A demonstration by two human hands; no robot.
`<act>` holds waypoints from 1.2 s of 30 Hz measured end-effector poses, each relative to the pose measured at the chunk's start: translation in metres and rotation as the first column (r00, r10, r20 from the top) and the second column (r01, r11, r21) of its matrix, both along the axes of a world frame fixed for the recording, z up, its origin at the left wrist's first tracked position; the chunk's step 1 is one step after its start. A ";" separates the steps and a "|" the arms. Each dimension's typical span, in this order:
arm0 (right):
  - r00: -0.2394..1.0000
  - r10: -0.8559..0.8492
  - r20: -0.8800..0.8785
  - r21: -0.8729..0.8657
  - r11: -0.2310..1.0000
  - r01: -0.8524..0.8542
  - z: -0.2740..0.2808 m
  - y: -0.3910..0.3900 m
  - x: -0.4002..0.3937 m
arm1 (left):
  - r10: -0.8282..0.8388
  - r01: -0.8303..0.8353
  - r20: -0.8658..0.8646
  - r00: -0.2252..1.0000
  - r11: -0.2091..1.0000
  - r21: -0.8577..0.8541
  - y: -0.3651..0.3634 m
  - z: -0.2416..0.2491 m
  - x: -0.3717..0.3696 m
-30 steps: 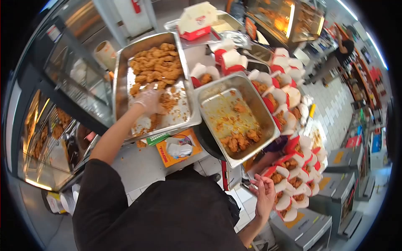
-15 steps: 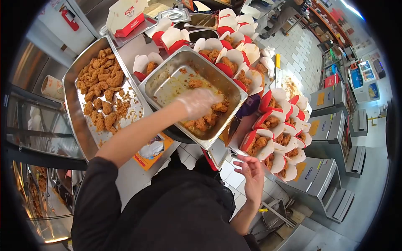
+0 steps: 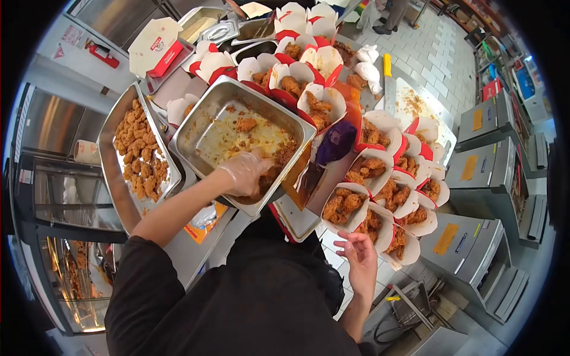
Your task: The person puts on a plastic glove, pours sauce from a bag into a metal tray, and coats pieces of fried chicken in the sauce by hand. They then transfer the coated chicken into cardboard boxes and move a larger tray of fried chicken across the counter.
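My left hand (image 3: 246,172), in a clear plastic glove, reaches into a deep steel pan (image 3: 196,127) streaked with sauce and crumbs. Its fingers curl around sauced fried chicken (image 3: 268,180) in the pan's near right corner, partly hiding it. A single chicken piece (image 3: 245,124) lies further back in the same pan. My bare right hand (image 3: 358,259) is raised just below the nearest red and white food boxes (image 3: 356,222). Its fingers are loosely bent and apart, with nothing in them. Several of these boxes hold fried chicken.
On the left is a large tray (image 3: 122,204) of breaded chicken pieces. More boxes (image 3: 292,24) stand behind the pan. A yellow-handled knife (image 3: 388,65) lies beside a crumb-covered white board (image 3: 427,113). Grey machines (image 3: 469,237) line the right side. Another person's legs (image 3: 393,15) show far back.
My left hand has moved toward the pan's near corner, and fewer chicken pieces show there. The view has shifted, so the pan sits further left. My right hand stays raised.
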State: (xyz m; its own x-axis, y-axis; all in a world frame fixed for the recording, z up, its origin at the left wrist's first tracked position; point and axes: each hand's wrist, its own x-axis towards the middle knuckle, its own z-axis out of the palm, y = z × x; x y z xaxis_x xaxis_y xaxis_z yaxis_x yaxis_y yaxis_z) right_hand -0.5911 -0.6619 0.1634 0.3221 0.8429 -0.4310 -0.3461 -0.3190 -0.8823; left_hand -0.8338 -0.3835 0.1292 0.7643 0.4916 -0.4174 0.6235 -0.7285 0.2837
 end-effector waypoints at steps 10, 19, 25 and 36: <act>0.991 -0.096 0.088 0.060 0.994 0.091 0.022 0.014 -0.012 | 0.120 -0.102 -0.245 0.962 0.991 0.084 0.052 0.029 -0.019; 0.991 -0.107 0.081 0.023 0.994 0.106 0.015 0.018 -0.041 | -0.035 0.065 -0.227 0.973 0.990 0.126 0.053 0.006 -0.043; 0.990 -0.058 0.130 -0.011 0.998 0.060 0.015 0.036 -0.053 | 0.099 -0.087 -0.209 0.973 0.994 0.063 0.050 0.050 -0.061; 0.834 0.506 0.219 0.105 0.838 -0.536 0.054 0.139 -0.140 | 0.490 -0.742 0.754 0.437 0.671 -0.005 -0.073 0.104 -0.144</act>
State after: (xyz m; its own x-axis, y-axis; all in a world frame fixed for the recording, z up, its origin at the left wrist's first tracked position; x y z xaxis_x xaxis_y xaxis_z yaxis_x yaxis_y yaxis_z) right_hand -0.7310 -0.5232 0.2179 -0.1270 0.9575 -0.2590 -0.0024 -0.2614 -0.9652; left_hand -0.9781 -0.4567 0.2336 0.1817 0.9365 0.2999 0.6691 -0.3413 0.6602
